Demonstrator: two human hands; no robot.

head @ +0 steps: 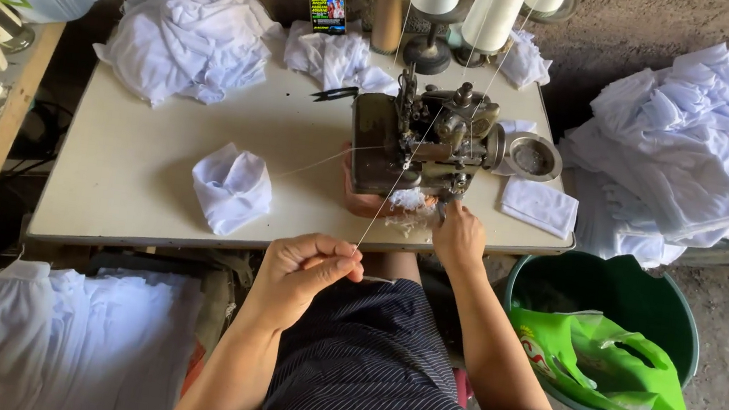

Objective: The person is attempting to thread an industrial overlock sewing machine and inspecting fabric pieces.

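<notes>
- white thread (378, 221), thin and taut, is pinched in the left hand (305, 272), its fingers curled tight on its end.
- thread runs diagonally up-right to the grey metal overlock machine (423, 143).
- right hand (459, 237) touches the machine's front; its grip cannot be told.
- threading looks unfinished; folded white cloth bundle (231, 187) waits on the cream tabletop (138, 159).

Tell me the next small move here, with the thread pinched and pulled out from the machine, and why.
Probably guide the thread toward the right hand at the sewing machine front. The left hand pinches its taut free end away from there.
</notes>
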